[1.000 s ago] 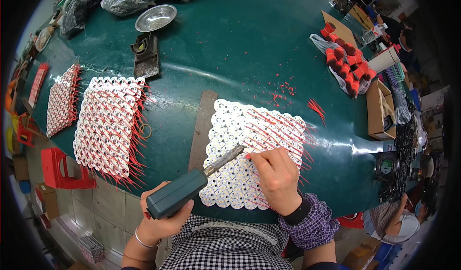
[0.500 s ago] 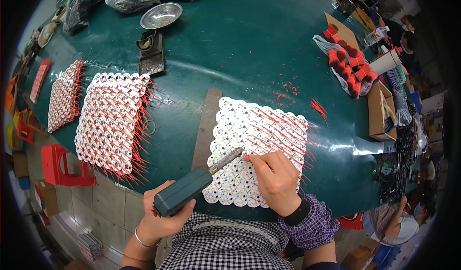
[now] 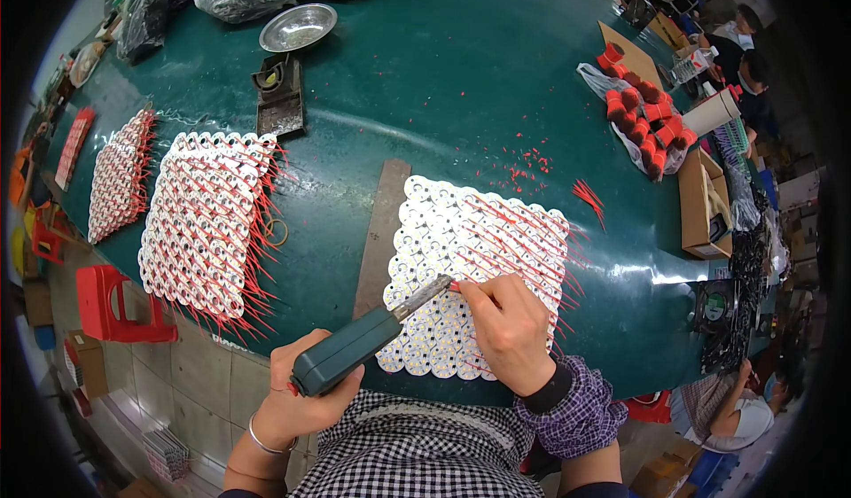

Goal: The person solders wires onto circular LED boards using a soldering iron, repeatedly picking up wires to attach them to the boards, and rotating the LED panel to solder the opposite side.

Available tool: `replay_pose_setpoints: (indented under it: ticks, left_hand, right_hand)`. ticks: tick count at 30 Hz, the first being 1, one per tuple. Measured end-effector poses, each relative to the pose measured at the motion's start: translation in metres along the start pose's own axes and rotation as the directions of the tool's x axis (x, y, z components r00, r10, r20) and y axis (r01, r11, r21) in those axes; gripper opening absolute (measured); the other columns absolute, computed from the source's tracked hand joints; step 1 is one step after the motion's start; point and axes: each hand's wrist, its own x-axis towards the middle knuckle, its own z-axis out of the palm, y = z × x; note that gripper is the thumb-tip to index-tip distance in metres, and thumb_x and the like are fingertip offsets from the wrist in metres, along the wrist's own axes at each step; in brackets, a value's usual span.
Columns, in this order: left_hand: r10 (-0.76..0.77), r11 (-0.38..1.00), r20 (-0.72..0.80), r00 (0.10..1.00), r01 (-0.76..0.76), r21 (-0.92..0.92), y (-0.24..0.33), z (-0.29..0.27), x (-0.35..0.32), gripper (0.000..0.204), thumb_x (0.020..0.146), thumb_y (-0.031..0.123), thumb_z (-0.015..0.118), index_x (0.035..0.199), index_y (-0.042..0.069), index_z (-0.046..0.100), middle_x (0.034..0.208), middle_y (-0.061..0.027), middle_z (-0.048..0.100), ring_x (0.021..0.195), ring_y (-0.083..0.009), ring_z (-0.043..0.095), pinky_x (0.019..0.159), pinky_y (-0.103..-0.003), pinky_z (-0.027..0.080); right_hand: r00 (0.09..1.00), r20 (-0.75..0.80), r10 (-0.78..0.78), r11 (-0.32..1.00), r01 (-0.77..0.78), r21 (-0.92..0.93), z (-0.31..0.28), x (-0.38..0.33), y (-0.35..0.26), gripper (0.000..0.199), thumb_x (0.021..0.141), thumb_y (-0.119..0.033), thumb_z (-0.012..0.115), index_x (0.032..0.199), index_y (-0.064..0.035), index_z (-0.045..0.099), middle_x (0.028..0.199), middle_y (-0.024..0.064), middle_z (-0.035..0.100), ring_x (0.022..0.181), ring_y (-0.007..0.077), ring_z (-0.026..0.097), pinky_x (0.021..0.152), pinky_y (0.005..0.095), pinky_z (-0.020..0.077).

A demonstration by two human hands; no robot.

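On the near panel (image 3: 474,276) — soldering red wires.
Left hand (image 3: 306,392) grips the iron (image 3: 355,352); right hand (image 3: 510,330) pinches a wire (image 3: 454,287) at its tip. Upper rows look wired, lower rows bare — two wired panels (image 3: 208,223) lie left.

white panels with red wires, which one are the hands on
The rightmost panel, in front of the person: the right hand rests on it and the tool in the left hand touches it.

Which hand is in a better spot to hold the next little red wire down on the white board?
Probably the right hand: it rests on the white board, fingertips pinching a red wire. The left hand is off the table, gripping the soldering tool.
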Motion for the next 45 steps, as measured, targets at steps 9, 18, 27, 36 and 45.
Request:
replay_pose_setpoints:
  ticks: [9,18,27,36,45]
  left_hand:
    - [0.002,0.997,-0.093,0.996,-0.009,-0.075,-0.009,0.001,-0.014,0.019,0.075,-0.002,0.075,0.093,-0.002,0.07,0.081,-0.0066,0.066,0.062,-0.0123,0.061,0.056,-0.025,0.048]
    - [0.041,0.998,-0.096,0.995,-0.045,-0.047,-0.007,0.002,-0.015,0.022,0.076,-0.001,0.076,0.097,-0.002,0.071,0.083,-0.0066,0.068,0.064,-0.0112,0.061,0.057,-0.024,0.048]
    - [-0.041,0.995,-0.034,0.999,0.037,-0.094,-0.007,0.006,-0.01,0.016,0.077,-0.001,0.074,0.092,-0.002,0.069,0.079,-0.0047,0.066,0.063,-0.0077,0.059,0.056,-0.024,0.046]
    - [-0.008,0.998,-0.04,0.999,0.006,-0.069,-0.006,0.006,-0.007,0.015,0.076,-0.001,0.074,0.09,-0.003,0.069,0.077,-0.0054,0.066,0.06,-0.0099,0.059,0.055,-0.025,0.046]
    - [0.021,0.997,-0.137,0.99,-0.032,-0.077,-0.011,0.008,-0.022,0.02,0.076,-0.002,0.076,0.096,-0.002,0.071,0.085,-0.007,0.068,0.063,-0.0128,0.061,0.055,-0.024,0.047]
  right_hand:
    - [1.0,-0.028,-0.008,1.0,0.008,-0.008,0.001,-0.001,0.0,0.027,0.077,-0.003,0.067,0.103,0.0004,0.07,0.084,0.0056,0.056,0.077,0.0215,0.057,0.062,0.0336,0.0464]
    - [0.999,-0.049,-0.022,1.0,0.022,-0.009,0.003,-0.004,0.001,0.027,0.077,-0.003,0.068,0.104,0.0001,0.068,0.085,0.0054,0.056,0.077,0.0212,0.057,0.062,0.0337,0.0452]
    - [0.999,-0.039,-0.008,1.0,0.008,-0.009,0.004,-0.005,0.0,0.027,0.076,-0.001,0.067,0.102,0.0017,0.068,0.085,0.0071,0.056,0.077,0.0225,0.057,0.063,0.0343,0.0474]
    - [0.998,-0.063,-0.015,1.0,0.014,-0.01,0.006,-0.004,0.0,0.027,0.075,0.0,0.067,0.102,0.002,0.069,0.084,0.0074,0.056,0.077,0.0227,0.057,0.062,0.0339,0.0478]
    - [0.996,-0.081,-0.025,0.999,0.023,-0.032,0.0,-0.004,-0.003,0.027,0.075,-0.001,0.067,0.102,0.0011,0.069,0.085,0.0062,0.057,0.077,0.0218,0.057,0.062,0.0342,0.0458]
